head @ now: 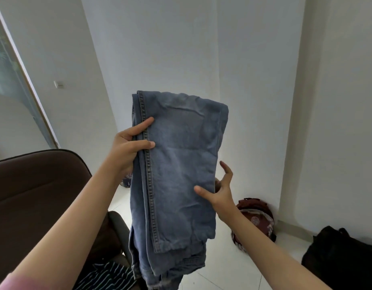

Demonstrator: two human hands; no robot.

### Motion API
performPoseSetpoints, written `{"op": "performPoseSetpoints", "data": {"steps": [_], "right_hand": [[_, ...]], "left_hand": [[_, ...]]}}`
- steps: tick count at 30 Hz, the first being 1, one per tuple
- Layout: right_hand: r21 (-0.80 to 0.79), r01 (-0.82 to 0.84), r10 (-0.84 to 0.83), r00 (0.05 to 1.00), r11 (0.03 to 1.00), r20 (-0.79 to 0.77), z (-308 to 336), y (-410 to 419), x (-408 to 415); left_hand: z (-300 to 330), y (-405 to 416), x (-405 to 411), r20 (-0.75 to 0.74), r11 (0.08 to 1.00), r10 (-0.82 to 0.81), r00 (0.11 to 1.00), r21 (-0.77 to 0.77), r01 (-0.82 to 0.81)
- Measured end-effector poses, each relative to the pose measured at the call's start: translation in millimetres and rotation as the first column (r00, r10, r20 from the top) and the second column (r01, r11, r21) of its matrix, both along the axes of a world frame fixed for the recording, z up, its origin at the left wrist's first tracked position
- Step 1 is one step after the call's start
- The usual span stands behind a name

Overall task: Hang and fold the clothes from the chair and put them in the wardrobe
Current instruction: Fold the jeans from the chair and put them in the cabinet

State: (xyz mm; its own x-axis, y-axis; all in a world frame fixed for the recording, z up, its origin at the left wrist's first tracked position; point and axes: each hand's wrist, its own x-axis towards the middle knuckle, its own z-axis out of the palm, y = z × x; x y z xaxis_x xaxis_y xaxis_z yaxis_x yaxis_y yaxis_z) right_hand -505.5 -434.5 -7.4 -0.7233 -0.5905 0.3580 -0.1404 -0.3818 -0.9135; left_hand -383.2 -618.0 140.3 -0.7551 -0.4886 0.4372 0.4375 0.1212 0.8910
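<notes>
A pair of faded blue jeans (181, 164), folded over on itself, hangs in the air in front of me. My left hand (128, 143) grips its left seam edge, thumb and forefinger across the front. My right hand (220, 189) is at the right edge of the fold with fingers spread and straight, thumb on the front of the denim; the other fingers are apart from or behind the cloth. The waistband end dangles at the bottom. A dark brown chair (34, 195) stands at the left, with a black and white striped garment (105, 277) on its seat.
A reddish patterned bag (256, 218) lies on the white tiled floor by the wall corner. A black bag (344, 256) sits at the right. White walls rise ahead, and a glass door frame (20, 80) stands at the left. A small patterned item (126, 182) shows behind the jeans.
</notes>
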Motion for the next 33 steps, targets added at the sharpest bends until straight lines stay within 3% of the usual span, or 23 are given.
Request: {"op": "performPoseSetpoints", "data": {"steps": [3, 7, 11, 14, 16, 18, 22, 26, 30, 33], "right_hand": [[-0.051, 0.140, -0.142, 0.989, 0.989, -0.032, 5.2, -1.1, 8.5], [-0.119, 0.037, -0.057, 0.983, 0.992, -0.174, 8.3, 6.9, 14.3], [-0.084, 0.053, -0.076, 0.951, 0.995, -0.299, 12.2, 11.9, 11.6], [-0.027, -0.116, 0.113, 0.990, 0.993, -0.086, 20.9, 18.1, 8.1], [-0.038, -0.237, 0.240, 0.966, 0.971, 0.092, 25.2, 21.7, 2.8], [-0.086, -0.287, 0.298, 0.939, 0.954, 0.173, 31.4, 23.2, 0.6], [-0.141, -0.369, 0.386, 0.915, 0.919, 0.119, 43.6, 29.7, 1.0], [-0.067, -0.307, 0.307, 0.952, 0.949, -0.013, 53.8, 31.5, 2.2], [-0.047, -0.242, 0.242, 0.970, 0.969, -0.003, 52.2, 31.5, 4.5], [-0.042, -0.213, 0.215, 0.975, 0.976, 0.059, 43.8, 29.9, 2.1]], "left_hand": [[3.0, -7.9, 3.6, 0.026, 0.997, 0.075, 0.997, 0.012, -0.075], [1.3, -14.9, 5.7, 0.079, 0.989, 0.145, 0.986, 0.028, -0.147], [-4.1, -18.9, 3.5, 0.109, 0.983, 0.159, 0.981, 0.077, -0.167], [-6.9, -16.9, 0.5, 0.122, 0.984, 0.149, 0.981, 0.078, -0.159], [-7.5, -16.4, -0.4, 0.132, 0.987, 0.131, 0.983, 0.075, -0.142], [-8.1, -17.9, 1.0, 0.151, 0.992, 0.104, 0.983, 0.059, -0.114], [-22.0, -24.7, 5.4, 0.191, 0.991, 0.074, 0.979, 0.098, -0.094], [-54.1, -33.3, 4.9, 0.251, 0.991, 0.028, 0.968, 0.121, -0.060], [-92.9, -28.7, 2.0, 0.374, 0.985, 0.058, 0.926, 0.131, -0.115], [-134.6, -14.0, 3.3, 0.508, 0.984, -0.033, 0.861, 0.169, -0.062]]}}
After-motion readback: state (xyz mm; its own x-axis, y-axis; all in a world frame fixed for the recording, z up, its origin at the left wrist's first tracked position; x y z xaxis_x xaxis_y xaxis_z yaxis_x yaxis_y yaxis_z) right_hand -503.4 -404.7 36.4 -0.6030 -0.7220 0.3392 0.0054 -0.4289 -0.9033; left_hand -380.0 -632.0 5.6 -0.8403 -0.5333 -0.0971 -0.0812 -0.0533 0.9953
